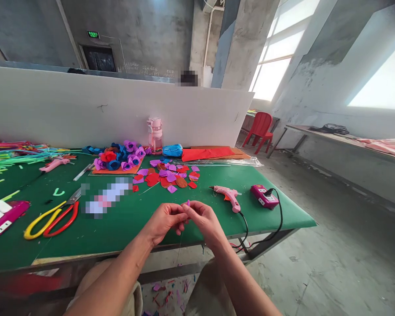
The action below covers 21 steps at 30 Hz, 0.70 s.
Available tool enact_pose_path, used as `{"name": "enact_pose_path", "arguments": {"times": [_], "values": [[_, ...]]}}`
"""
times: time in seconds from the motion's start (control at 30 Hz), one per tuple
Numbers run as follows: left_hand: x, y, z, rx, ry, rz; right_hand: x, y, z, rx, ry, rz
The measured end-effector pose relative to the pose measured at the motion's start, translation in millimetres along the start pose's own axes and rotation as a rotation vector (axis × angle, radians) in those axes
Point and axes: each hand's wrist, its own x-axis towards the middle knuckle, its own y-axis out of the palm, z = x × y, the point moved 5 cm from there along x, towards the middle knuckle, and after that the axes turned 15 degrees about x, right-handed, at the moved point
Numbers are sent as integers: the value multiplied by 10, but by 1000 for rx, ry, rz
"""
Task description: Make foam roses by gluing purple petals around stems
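Fingertips touching, both hands meet over the front edge of the green table. A small purple piece shows between them. My left hand is pinched closed around it, a thin thread or wire hanging below. My right hand is closed too, thumb and fingers pressed on the purple piece. Beyond the hands lie loose purple, red and brown petals. Right of them rests a pink glue gun, its cord running to a magenta power socket.
Scissors with yellow and red handles lie at left, near another magenta socket. Finished flowers stand farther back, beside a pink bottle, a blue packet and red sheets. A white partition borders the table.
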Motion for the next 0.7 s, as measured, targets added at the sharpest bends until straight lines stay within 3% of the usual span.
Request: {"name": "enact_pose_path", "arguments": {"times": [0.43,0.7], "values": [[5,15,3,-12,-21,-2,39,-106,-58,-32,-74,-130],[-7,26,0,-32,-40,17,34,-51,-5,64,-11,-38]]}}
